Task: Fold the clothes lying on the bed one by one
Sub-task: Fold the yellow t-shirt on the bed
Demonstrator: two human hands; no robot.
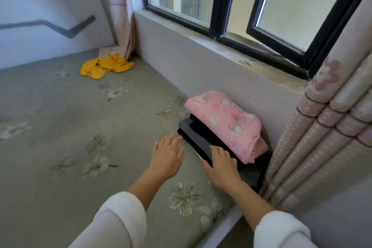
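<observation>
- Clothes in two lots: one folded stack (203,145) against the wall (201,62) below the window (221,2), at the right edge of the bed (60,147); one loose yellow garment (108,65) crumpled at the far corner, well apart from the stack.
- On top of the stack, one pink printed piece (227,123); beneath it, dark layers (189,129) in grey and black, exact count hard to tell.
- Two hands, both open, fingers straight and slightly spread, gripping nothing.
- Left hand (167,159) palm down over the floral sheet, just beside the stack's near corner; touching the sheet or hovering, cannot tell.
- Right hand (221,169) laid flat on the dark layers at the stack's near end, fingertips close to the pink printed piece.
- Two white sleeves (120,217), pushed up the forearms.
</observation>
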